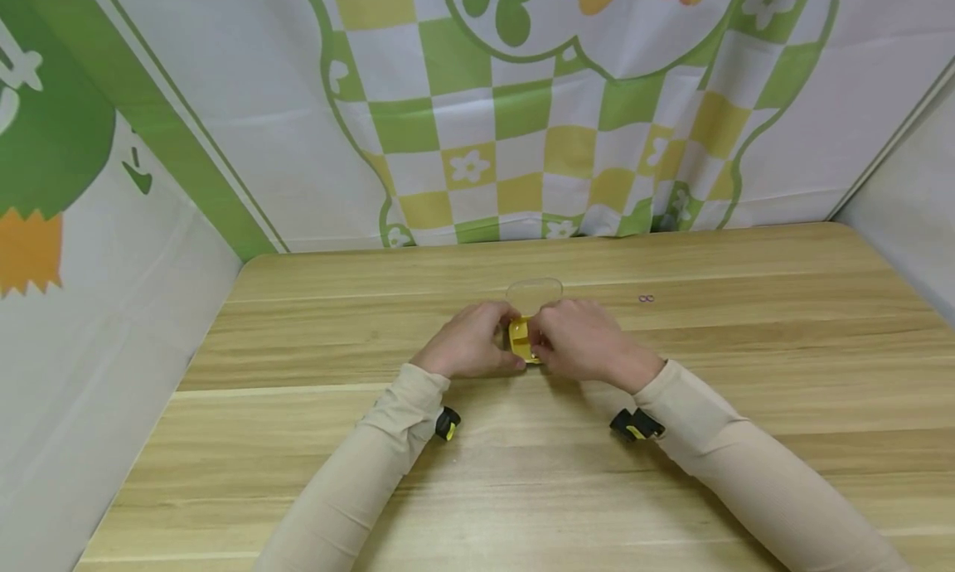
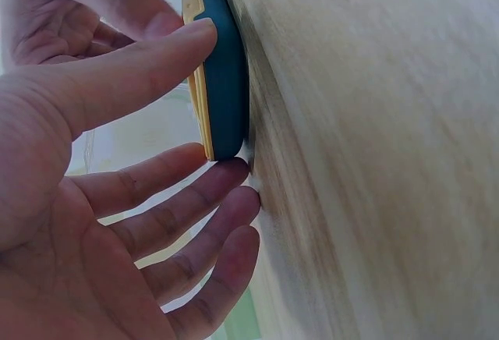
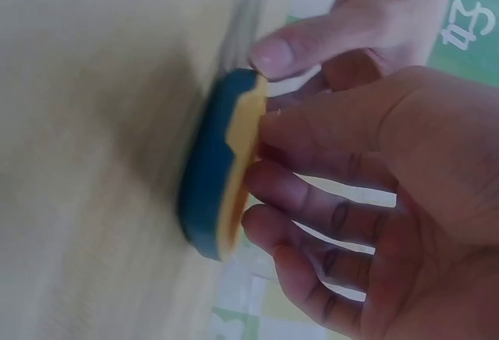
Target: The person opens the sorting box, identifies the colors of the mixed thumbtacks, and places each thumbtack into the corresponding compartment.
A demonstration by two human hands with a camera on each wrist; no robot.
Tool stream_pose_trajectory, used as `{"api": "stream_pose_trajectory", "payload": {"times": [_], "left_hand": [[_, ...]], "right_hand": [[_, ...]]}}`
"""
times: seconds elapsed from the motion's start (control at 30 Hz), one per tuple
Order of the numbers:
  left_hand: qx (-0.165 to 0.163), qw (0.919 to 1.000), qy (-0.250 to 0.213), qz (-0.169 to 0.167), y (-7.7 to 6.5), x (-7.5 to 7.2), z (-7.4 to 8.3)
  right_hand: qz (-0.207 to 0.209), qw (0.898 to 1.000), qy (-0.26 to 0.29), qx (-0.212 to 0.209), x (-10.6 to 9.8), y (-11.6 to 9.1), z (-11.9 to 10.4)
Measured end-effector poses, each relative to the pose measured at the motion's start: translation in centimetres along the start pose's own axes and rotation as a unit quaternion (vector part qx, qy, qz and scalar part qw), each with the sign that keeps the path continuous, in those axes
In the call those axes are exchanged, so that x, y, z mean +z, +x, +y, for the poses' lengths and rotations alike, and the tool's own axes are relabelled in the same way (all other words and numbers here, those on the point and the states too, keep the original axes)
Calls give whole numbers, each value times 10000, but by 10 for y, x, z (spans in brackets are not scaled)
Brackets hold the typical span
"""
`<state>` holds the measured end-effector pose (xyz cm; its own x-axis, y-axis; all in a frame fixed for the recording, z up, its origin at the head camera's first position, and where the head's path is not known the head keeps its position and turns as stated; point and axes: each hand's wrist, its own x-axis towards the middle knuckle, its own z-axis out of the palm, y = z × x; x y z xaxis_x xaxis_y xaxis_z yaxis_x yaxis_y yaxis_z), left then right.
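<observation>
A small compartment case (image 1: 520, 332), yellow inside with a teal outer shell (image 2: 226, 83), sits on the table at the middle. Its clear lid (image 1: 535, 290) stands out at the far side. My left hand (image 1: 473, 340) holds the case from the left, thumb at the near edge and forefinger at the far one. From the right, my right hand (image 1: 585, 344) reaches over the case, its thumb and fingertips bent down at the yellow interior. Those fingertips hide part of the compartments; I cannot tell whether they pinch something small.
Two tiny pinkish loops (image 1: 646, 298) lie side by side on the wooden table (image 1: 336, 332), right of the case. A patterned curtain (image 1: 462, 124) hangs along the back edge. Black-and-yellow wrist straps (image 1: 637, 424) show at both sleeves.
</observation>
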<state>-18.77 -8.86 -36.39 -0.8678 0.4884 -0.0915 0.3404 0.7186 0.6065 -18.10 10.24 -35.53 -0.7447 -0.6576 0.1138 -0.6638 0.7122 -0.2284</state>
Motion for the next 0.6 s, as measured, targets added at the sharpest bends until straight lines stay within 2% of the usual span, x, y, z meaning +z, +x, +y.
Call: {"api": "stream_pose_trajectory", "payload": {"times": [0.27, 0.6], "left_hand": [[-35, 10000, -30, -15, 1, 0, 1], [-135, 9999, -53, 5, 1, 1, 0]], "right_hand": [[-254, 9990, 319, 203, -19, -3, 10], [-301, 9976, 272, 564, -41, -11, 40]]}}
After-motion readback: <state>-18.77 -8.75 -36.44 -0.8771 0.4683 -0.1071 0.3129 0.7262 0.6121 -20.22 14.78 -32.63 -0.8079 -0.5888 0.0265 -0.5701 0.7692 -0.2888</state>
